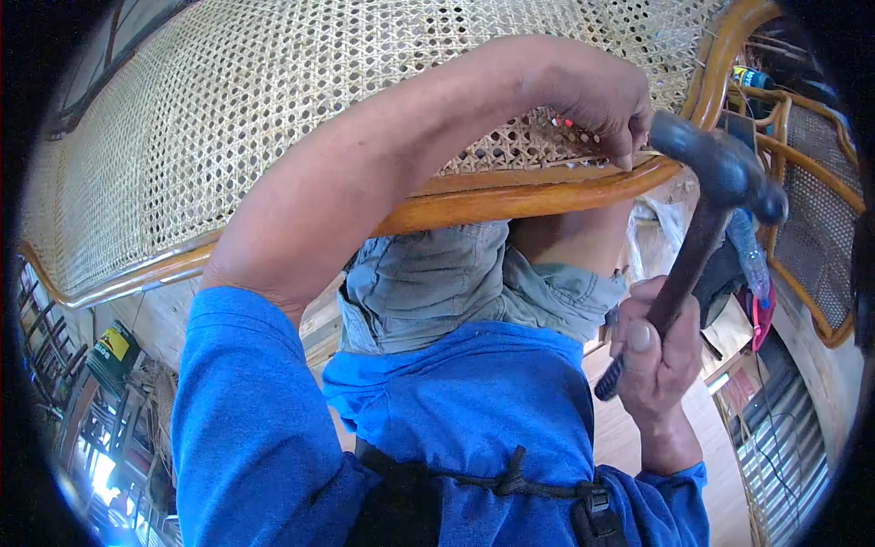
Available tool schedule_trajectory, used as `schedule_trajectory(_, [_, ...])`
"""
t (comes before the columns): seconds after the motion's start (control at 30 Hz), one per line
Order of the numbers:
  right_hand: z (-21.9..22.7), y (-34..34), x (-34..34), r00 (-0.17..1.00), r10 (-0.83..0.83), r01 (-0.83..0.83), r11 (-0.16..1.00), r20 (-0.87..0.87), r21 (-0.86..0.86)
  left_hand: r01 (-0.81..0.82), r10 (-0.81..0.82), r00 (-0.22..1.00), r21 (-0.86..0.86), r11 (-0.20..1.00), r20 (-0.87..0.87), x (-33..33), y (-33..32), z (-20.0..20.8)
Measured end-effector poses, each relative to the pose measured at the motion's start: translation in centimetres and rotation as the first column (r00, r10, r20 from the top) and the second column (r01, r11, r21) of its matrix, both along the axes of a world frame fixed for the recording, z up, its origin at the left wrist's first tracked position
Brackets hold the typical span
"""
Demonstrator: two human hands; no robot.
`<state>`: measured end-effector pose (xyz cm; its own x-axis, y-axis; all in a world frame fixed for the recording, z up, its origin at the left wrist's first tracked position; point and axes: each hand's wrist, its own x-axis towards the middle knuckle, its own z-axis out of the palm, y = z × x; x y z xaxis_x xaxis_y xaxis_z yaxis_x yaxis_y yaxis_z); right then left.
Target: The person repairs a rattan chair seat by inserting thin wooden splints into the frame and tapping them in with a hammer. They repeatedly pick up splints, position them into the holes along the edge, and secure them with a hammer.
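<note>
My right hand (658, 356) is wrapped round the dark handle of a claw hammer (693, 251), its metal head raised beside the right corner of a cane seat. My left arm reaches across the woven cane (273, 100). At its end my left hand (622, 114) is closed, thumb and fingertips pressed down at the cane's edge by the curved, varnished wooden frame (510, 202). What those fingers pinch is hidden. Close by, a small red thing (561, 121) shows on the cane. The hammer head is near the left knuckles; whether they touch, I cannot tell.
Another cane-and-wood chair part (816, 182) stands at the right, with a plastic bottle (749, 260) near it. Corrugated metal sheet (775, 456) lies at the lower right. A green and yellow container (111, 354) is at the left among piled frames.
</note>
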<state>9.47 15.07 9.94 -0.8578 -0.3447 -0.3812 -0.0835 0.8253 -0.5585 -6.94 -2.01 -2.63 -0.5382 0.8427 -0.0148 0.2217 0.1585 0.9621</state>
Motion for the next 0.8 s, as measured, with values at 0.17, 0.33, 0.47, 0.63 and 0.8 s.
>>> schedule_trajectory(0.17, [-1.9,-0.6,-1.2,0.968,0.022,-0.072,0.979,0.251,0.19,0.022,-0.021,0.994,-0.007,1.0,0.107,-0.3,-0.2,0.1])
schedule_trajectory(0.33, [-1.7,-0.5,-0.1,0.999,-0.032,0.032,0.999,0.007,-0.018,-0.029,0.039,0.994,-0.111,0.993,0.097,0.4,-0.2,1.4])
schedule_trajectory(0.47, [-2.0,-1.0,-1.3,0.953,-0.059,0.006,0.984,0.297,0.177,-0.004,0.004,0.996,0.005,1.0,0.092,-0.4,-0.2,0.1])
schedule_trajectory(0.63, [-2.5,-0.5,0.0,0.999,-0.005,0.006,1.0,0.036,-0.013,0.009,-0.006,0.991,-0.025,1.0,0.133,-0.1,0.0,0.4])
schedule_trajectory(0.8, [-2.6,-0.6,-0.5,0.96,-0.088,0.056,0.991,0.268,0.125,0.009,-0.008,0.992,-0.013,1.0,0.124,0.1,-0.2,0.5])
